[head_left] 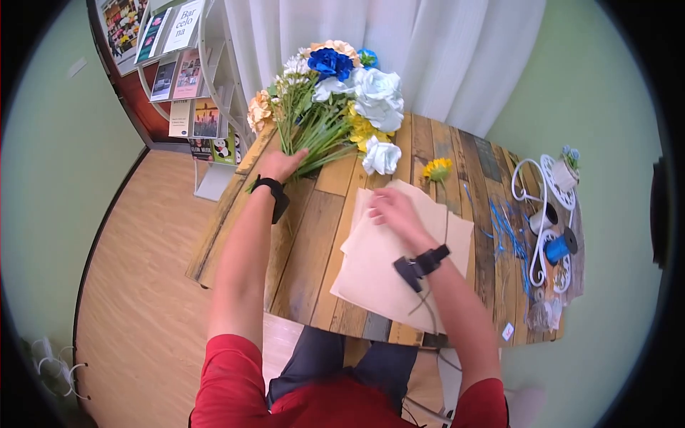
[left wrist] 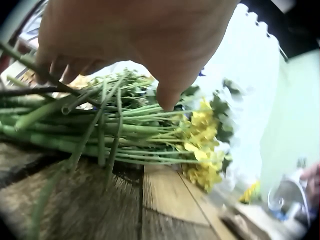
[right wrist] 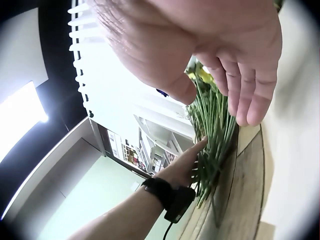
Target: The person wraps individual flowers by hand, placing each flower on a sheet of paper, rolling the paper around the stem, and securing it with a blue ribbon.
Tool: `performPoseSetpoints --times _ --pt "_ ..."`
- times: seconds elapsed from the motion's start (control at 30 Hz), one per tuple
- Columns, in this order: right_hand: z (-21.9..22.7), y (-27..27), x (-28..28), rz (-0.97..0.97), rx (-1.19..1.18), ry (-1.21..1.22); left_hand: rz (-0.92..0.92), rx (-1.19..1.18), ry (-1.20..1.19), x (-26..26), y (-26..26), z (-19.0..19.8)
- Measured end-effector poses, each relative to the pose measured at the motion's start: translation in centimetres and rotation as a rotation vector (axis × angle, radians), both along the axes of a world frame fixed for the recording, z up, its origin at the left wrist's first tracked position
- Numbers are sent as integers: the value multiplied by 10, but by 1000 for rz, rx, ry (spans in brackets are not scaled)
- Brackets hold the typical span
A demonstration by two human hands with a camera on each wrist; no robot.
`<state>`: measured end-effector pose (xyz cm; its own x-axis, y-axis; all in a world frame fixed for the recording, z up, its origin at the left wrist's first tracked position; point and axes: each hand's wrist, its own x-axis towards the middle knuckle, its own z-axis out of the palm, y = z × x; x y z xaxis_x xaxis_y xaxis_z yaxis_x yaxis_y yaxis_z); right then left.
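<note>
A bunch of artificial flowers lies on the wooden table, with a blue bloom point(head_left: 330, 65), pale blue-white blooms point(head_left: 379, 100), yellow ones point(left wrist: 202, 135) and long green stems point(head_left: 317, 135). My left hand point(head_left: 280, 165) is at these stems. In the left wrist view its thumb and fingers are spread apart over the bundle, not closed round it. My right hand point(head_left: 398, 217) hovers over sheets of light brown wrapping paper point(head_left: 389, 274), its fingers point(right wrist: 247, 95) extended with nothing between them. A single yellow flower point(head_left: 437, 169) lies with its stem across the paper.
At the table's right side stand a white metal scroll rack point(head_left: 540, 214), a blue ribbon spool point(head_left: 561, 245) and loose blue strands point(head_left: 505, 225). A small card point(head_left: 507, 331) lies near the front edge. A magazine rack point(head_left: 214, 78) and white curtain point(head_left: 457, 50) are behind.
</note>
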<state>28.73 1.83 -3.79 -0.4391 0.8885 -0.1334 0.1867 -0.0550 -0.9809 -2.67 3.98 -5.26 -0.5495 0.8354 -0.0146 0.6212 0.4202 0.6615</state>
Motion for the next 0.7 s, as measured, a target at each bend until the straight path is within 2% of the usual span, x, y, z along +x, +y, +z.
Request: performPoseSetpoints --times 0.03,0.1,0.2,0.23,0.3,0.43,0.47,0.5,0.57,0.7 --pt "-9 5 -24 39 -51 49 9 3 -2 -4 1 2" --pt "-34 20 -66 89 -105 97 -38 -134 146 -7 -2 8" --pt "-61 54 -112 105 -269 158 -151 -98 119 -31 9 -6" --pt "-61 62 -123 110 -276 160 -225 -90 121 -36 9 -7" --pt "-63 75 -142 25 -429 363 -249 -98 91 -42 9 -9" --pt "-48 92 -161 -84 -406 427 -326 -128 11 -37 -2 6" --pt "-46 97 -159 83 -340 468 -358 -147 16 -37 -3 8" --pt "-46 100 -162 79 -344 470 -361 -152 16 -37 -3 6" --pt "-36 95 -167 -13 -362 391 -449 -47 -318 -36 -4 0" --pt "-29 86 -173 -54 -414 390 -435 102 -504 0 1 5"
